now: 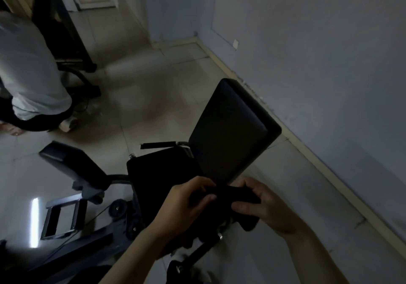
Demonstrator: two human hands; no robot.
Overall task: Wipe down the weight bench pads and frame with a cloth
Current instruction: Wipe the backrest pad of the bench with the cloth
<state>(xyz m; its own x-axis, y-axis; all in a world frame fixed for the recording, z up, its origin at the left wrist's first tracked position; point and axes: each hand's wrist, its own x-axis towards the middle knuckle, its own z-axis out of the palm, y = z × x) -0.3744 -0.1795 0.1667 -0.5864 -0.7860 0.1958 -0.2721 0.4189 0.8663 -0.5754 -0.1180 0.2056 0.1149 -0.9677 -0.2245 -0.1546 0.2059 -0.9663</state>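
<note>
On the tiled floor (153, 99), above the bench pad (232, 130), my left hand (184, 207) and right hand (263, 204) both grip a dark cloth (239, 196).

A small home gym room: a black weight bench (230, 127) stands on pale floor tiles (142, 68) beside a bare wall (318, 42).

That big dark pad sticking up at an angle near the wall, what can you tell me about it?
The back pad is a long black rectangle with rounded corners and a smooth, slightly shiny cover that looks like vinyl. It tilts upward, its top end toward the wall. Its lower end meets the seat pad, just above both hands, left hand and right hand, which hold a dark cloth.
</note>
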